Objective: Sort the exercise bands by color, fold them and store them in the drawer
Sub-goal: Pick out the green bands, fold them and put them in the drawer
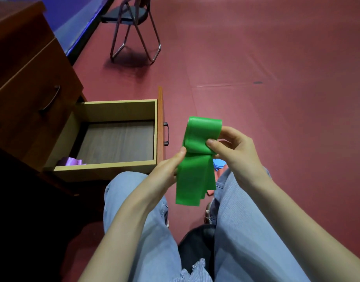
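Observation:
I hold a green exercise band [195,171] in front of me, folded over at the top with its layered ends hanging down between my knees. My left hand [171,167] pinches its left edge at the fold's waist. My right hand [234,147] grips the folded upper part from the right, thumb on the front. The open wooden drawer [106,166] stands to the left, with a purple band [70,161] in its near left corner. A blue band [217,164] and a bit of a red one [210,192] lie on the floor behind the green band, mostly hidden.
The drawer belongs to a brown wooden cabinet [32,88] at the left, its dark handle [166,133] facing right. A folding metal chair [134,27] stands farther back on the red floor [276,78]. My legs in blue jeans fill the lower view.

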The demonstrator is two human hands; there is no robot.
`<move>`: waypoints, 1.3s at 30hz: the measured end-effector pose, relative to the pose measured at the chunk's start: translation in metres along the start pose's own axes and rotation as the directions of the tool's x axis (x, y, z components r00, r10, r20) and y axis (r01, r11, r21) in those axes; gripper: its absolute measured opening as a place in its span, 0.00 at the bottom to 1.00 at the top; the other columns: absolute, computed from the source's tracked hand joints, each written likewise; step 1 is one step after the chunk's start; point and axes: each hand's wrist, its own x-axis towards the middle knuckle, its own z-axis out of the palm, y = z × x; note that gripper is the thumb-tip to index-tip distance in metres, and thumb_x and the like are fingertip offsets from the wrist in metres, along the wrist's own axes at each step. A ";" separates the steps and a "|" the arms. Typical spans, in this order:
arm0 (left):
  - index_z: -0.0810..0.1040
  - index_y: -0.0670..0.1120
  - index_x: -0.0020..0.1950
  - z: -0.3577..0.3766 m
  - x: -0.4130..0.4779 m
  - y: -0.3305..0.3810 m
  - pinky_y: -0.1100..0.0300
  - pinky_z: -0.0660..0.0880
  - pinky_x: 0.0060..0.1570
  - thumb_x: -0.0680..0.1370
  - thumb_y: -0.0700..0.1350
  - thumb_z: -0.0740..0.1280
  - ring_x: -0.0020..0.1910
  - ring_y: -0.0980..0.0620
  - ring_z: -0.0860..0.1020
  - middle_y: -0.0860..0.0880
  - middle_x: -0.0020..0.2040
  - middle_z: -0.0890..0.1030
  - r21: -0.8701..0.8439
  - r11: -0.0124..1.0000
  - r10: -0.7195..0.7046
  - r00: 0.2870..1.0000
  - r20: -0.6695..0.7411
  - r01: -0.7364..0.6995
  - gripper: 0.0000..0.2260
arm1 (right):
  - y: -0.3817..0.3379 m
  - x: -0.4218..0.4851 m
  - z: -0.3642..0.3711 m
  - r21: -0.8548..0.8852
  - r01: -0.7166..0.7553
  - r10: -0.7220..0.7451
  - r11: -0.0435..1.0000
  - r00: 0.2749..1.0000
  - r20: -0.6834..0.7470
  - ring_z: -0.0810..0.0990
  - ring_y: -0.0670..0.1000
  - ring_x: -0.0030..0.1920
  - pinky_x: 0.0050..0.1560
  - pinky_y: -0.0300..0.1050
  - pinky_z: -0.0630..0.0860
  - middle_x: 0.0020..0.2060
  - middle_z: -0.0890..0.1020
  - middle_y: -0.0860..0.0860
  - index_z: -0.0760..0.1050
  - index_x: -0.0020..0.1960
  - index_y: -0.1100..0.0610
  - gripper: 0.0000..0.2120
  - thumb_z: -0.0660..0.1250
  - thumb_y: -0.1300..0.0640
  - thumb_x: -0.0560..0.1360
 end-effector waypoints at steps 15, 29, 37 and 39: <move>0.82 0.60 0.47 0.000 0.006 -0.007 0.49 0.67 0.66 0.71 0.66 0.58 0.57 0.56 0.78 0.57 0.50 0.84 -0.095 0.995 -0.014 0.997 -0.074 0.007 0.18 | 0.010 -0.012 0.011 -0.229 0.237 -0.246 0.944 0.969 -0.014 0.79 0.42 0.42 0.42 0.35 0.76 0.40 0.80 0.42 0.75 0.43 0.43 0.17 0.66 0.66 0.70; 0.76 0.44 0.54 0.000 -0.007 0.000 0.60 0.76 0.45 0.75 0.50 0.60 0.41 0.53 0.79 0.47 0.44 0.80 -0.264 0.965 0.014 0.999 0.037 -0.003 0.14 | 0.037 -0.026 0.004 -0.450 0.441 -0.324 0.776 0.892 0.315 0.71 0.42 0.62 0.64 0.31 0.65 0.56 0.76 0.47 0.77 0.50 0.52 0.14 0.59 0.64 0.70; 0.73 0.42 0.56 0.004 -0.003 -0.001 0.67 0.77 0.36 0.77 0.36 0.59 0.35 0.58 0.80 0.47 0.43 0.79 -0.183 0.972 0.128 0.984 -0.125 -0.150 0.09 | 0.024 -0.028 0.008 -0.103 -0.117 0.124 0.988 0.990 0.069 0.74 0.42 0.60 0.61 0.35 0.71 0.60 0.75 0.47 0.69 0.60 0.46 0.16 0.61 0.62 0.76; 0.71 0.41 0.58 0.006 -0.002 0.000 0.66 0.78 0.37 0.77 0.34 0.59 0.35 0.58 0.80 0.46 0.44 0.79 -0.193 0.962 0.163 0.974 -0.161 -0.193 0.11 | 0.025 -0.026 0.010 -0.055 -0.280 0.285 0.958 0.948 0.139 0.79 0.47 0.54 0.59 0.41 0.75 0.54 0.79 0.51 0.71 0.62 0.53 0.14 0.61 0.58 0.76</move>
